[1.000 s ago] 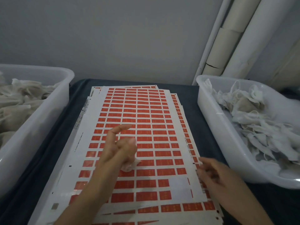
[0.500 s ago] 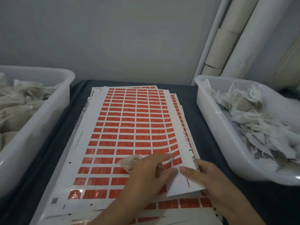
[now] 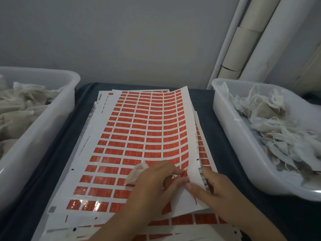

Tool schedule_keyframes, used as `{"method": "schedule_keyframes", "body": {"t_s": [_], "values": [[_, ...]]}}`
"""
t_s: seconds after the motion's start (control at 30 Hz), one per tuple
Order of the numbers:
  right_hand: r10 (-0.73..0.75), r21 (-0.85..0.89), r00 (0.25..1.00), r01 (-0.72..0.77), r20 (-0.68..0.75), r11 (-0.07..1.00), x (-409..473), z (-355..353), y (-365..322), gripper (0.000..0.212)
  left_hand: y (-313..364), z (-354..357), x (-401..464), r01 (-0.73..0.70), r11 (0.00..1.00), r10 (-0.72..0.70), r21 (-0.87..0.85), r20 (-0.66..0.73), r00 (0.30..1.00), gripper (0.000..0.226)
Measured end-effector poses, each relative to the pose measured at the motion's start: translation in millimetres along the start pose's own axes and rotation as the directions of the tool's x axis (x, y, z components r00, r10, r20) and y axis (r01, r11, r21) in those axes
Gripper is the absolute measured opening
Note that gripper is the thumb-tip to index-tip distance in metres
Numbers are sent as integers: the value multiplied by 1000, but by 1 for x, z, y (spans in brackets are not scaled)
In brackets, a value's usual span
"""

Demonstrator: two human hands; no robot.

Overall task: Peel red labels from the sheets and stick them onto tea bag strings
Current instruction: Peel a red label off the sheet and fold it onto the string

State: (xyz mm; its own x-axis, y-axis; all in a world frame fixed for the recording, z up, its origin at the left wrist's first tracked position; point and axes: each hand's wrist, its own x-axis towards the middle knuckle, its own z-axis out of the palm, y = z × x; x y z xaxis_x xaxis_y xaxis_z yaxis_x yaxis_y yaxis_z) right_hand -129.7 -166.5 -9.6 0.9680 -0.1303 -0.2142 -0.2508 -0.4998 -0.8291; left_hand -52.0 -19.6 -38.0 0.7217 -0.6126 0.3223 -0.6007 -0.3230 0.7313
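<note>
We see a stack of label sheets (image 3: 139, 136) lying on the dark bench (image 3: 59, 136) between two white tubs. The top sheet is lifted and curved along its right edge. Our left hand (image 3: 152, 185) holds a tea bag (image 3: 137, 172) tucked under the palm, and its fingers (image 3: 175, 171) are curled together at a red label (image 3: 184, 173) near the sheet's raised corner; we cannot tell if the label is already free. Our right hand (image 3: 213, 192) grips the lifted right edge of the sheet, its fingers curled on the paper by the barcode strip. The left tub (image 3: 43, 119) and right tub (image 3: 231, 136) both hold heaps of tea bags.
</note>
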Motion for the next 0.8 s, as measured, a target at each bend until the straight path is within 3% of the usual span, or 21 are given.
{"method": "schedule_keyframes", "body": {"t_s": [0.17,0.57,0.8], "values": [[-7,-128,1000,8,8,992,4,2,1,35,-2,-2,0,-111,981,115,161,-12,993,17],[-157,-104,984,148,-88,984,6,5,0,32,-6,-7,-2,-156,983,158,96,-16,987,15],[-220,-120,953,198,-209,973,6,11,2,24,-5,-6,-2,-213,942,219,258,7,976,20]]}}
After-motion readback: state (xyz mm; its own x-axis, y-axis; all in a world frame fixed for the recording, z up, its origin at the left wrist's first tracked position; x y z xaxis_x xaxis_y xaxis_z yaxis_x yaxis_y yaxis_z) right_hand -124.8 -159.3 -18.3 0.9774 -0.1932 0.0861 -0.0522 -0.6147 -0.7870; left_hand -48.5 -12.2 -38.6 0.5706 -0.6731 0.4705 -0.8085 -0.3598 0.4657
